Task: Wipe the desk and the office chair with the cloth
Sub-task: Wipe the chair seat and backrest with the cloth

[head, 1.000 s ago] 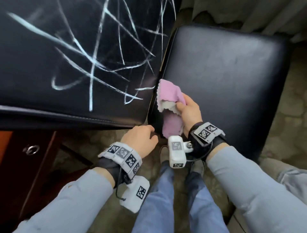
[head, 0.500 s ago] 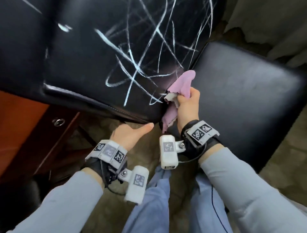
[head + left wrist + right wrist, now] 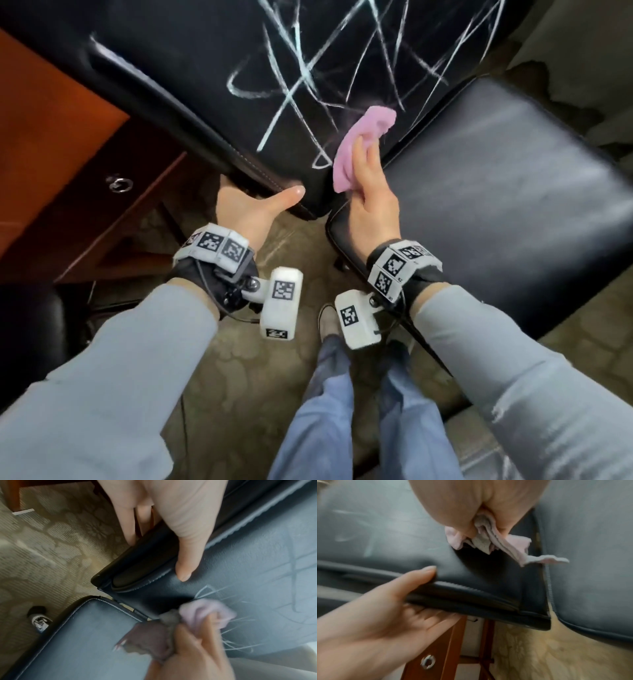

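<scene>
While white scribbles still cover the black leather-topped table (image 3: 212, 58), its wiping looks barely begun, and the office chair seat (image 3: 507, 192) appears clean, though I cannot tell. The left hand (image 3: 250, 209) clasps the table's near edge by the corner. The right hand (image 3: 371, 192) pinches the bunched pink cloth (image 3: 359, 144) at that corner, long axis pointing away toward the scribbles.

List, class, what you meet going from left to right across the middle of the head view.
Reddish-brown wooden desk → round metal ring pull → left hand gripping the scribbled black leather chair back → crumpled pink cloth held by the right hand → black leather chair seat.
</scene>
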